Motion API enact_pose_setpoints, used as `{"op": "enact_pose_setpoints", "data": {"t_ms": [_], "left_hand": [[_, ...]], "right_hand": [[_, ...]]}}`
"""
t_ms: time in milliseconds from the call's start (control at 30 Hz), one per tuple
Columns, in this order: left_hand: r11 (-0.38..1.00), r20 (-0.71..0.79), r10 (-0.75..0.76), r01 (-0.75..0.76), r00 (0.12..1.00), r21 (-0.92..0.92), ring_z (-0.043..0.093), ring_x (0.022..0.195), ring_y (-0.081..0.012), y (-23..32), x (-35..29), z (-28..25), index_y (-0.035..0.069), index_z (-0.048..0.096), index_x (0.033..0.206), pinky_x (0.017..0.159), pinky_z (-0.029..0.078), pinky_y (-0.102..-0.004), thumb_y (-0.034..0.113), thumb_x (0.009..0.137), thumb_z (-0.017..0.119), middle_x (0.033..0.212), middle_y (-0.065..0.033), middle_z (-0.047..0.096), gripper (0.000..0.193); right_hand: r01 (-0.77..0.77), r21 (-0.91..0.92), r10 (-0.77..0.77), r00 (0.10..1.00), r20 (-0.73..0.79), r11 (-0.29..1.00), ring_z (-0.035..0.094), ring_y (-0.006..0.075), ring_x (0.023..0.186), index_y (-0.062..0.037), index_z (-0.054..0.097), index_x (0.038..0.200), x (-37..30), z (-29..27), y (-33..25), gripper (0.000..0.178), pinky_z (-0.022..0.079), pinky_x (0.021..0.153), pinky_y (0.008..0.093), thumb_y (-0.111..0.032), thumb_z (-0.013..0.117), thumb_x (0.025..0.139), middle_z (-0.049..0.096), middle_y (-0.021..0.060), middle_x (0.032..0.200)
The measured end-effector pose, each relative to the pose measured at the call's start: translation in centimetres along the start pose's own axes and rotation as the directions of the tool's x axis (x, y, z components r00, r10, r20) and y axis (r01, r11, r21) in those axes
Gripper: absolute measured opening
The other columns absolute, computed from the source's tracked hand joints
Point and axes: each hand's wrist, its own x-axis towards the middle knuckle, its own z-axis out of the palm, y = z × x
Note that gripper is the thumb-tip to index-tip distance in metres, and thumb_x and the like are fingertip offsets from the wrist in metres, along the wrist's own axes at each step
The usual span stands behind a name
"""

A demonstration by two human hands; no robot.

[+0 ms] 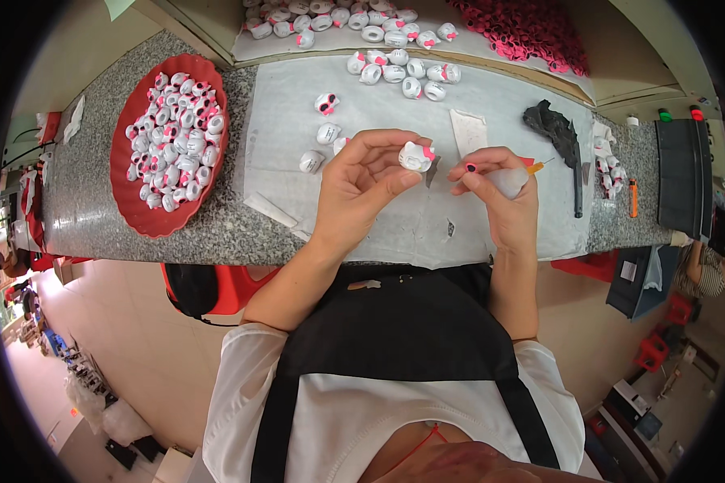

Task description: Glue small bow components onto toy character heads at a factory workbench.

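Observation:
Between the thumb and fingers of my left hand (354,193) is a small white cat-head figurine (416,158) with a pink bow, its face turned up. My right hand (507,213) pinches a tiny pink-and-black piece (470,167) at its fingertips, beside the figurine and apart from it. The same hand also cradles a translucent squeeze bottle (511,183) with a yellow needle tip pointing right. Left of my hands lie a cat head wearing dark pink-rimmed sunglasses (327,103) and a few plain white heads (328,133). White sheeting (403,229) covers the worktop under my hands.
A red scalloped tray (121,181) full of cat heads stands at the left. More white heads (395,74) sit at the back, below a shelf holding others and a pile of pink pieces (540,36). Rightward lie crumpled black material (552,125), an orange stick-like item (633,199) and a black case (685,181).

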Motion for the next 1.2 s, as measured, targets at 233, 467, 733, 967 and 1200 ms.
{"op": "enact_pose_setpoints", "data": {"t_ms": [233,467,733,967,1200], "left_hand": [[0.999,-0.003,0.003,-0.003,1.0,0.033,0.049,0.091,-0.0145,-0.2,0.0,-0.1,-0.002,0.044,0.1,0.077,0.041,-0.0243,-0.005,0.07,0.054,0.099,-0.0124,0.051,0.031],[1.0,0.009,-0.004,0.003,1.0,0.024,0.05,0.089,-0.0123,-0.2,-0.1,-0.1,-0.002,0.045,0.099,0.075,0.043,-0.0236,-0.004,0.071,0.055,0.099,-0.0092,0.05,0.03],[0.994,0.009,0.084,-0.085,0.996,0.074,0.051,0.087,-0.0129,-0.4,-0.2,0.0,-0.002,0.045,0.099,0.075,0.043,-0.0248,-0.005,0.07,0.055,0.099,-0.0094,0.05,0.03],[0.924,0.019,0.23,-0.224,0.973,0.309,0.052,0.085,-0.0146,-0.5,-0.3,0.0,0.0,0.05,0.096,0.075,0.044,-0.0257,-0.005,0.068,0.056,0.096,-0.0086,0.052,0.029],[0.849,0.098,0.263,-0.279,0.96,0.449,0.05,0.091,-0.0199,-0.5,-0.4,-0.1,-0.001,0.048,0.094,0.076,0.043,-0.0289,-0.006,0.068,0.055,0.099,-0.0146,0.05,0.027]], "right_hand": [[0.199,-0.07,-0.202,0.979,-0.03,0.977,0.05,0.0154,0.068,0.0001,0.047,0.078,0.2,0.0,0.9,0.012,0.045,0.056,0.026,0.005,0.052,0.068,0.052,0.0115,0.079],[0.152,-0.044,-0.152,0.988,0.007,0.987,0.048,0.0136,0.066,0.0,0.046,0.08,-0.6,0.1,0.2,0.016,0.044,0.049,0.0252,0.005,0.052,0.067,0.05,0.0115,0.078],[0.102,0.114,-0.103,0.995,0.008,0.988,0.053,0.0188,0.057,0.0001,0.045,0.075,-1.0,0.9,-0.3,0.014,0.045,0.048,0.0273,0.002,0.056,0.066,0.054,0.0157,0.07],[0.067,0.14,-0.074,0.997,0.039,0.988,0.052,0.0176,0.056,0.0008,0.046,0.072,-0.7,1.9,-0.3,0.011,0.044,0.048,0.0263,0.002,0.056,0.066,0.052,0.0156,0.071],[0.006,0.194,-0.016,0.999,0.047,0.981,0.048,0.0142,0.053,0.0002,0.046,0.072,0.0,2.6,0.2,0.011,0.042,0.045,0.0244,0.002,0.056,0.067,0.048,0.0114,0.074]]}}
